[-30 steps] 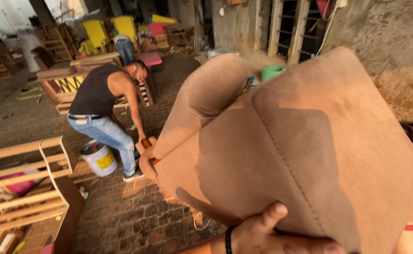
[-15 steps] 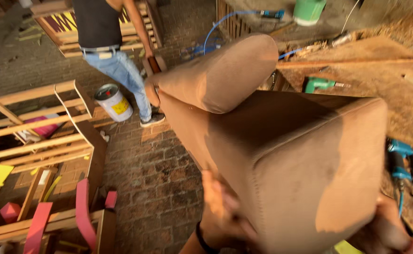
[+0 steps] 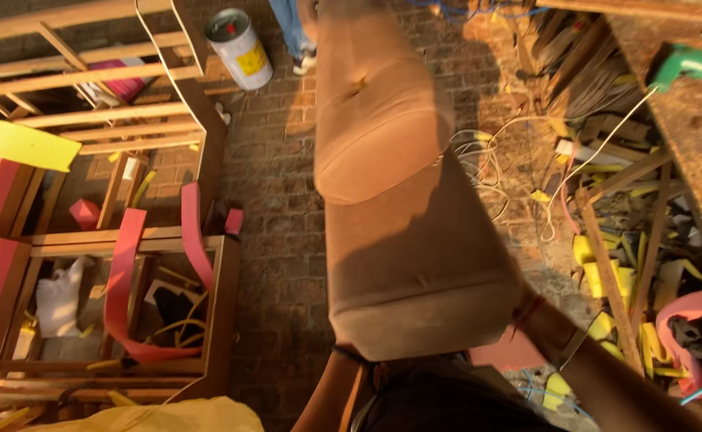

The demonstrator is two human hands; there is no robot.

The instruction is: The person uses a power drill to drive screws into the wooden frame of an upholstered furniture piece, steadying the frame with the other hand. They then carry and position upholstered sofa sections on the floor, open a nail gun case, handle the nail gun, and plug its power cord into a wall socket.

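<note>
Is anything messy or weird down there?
Yes. The brown padded seat is held up off the brick floor, tipped on end. To the right, yellow foam scraps and loose white cables lie scattered among wood strips.

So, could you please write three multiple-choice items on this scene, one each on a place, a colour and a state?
1. Where does the metal can stand?
A. on the brick floor
B. on the workbench
C. inside the wooden frame

2. What colour is the upholstered seat?
A. blue
B. tan brown
C. white

3. How is the seat?
A. lying on the floor
B. held up off the floor
C. wrapped in plastic

Answers: 1 A, bricks surround the can; 2 B, its fabric is tan; 3 B, both forearms reach under its near end.
</note>
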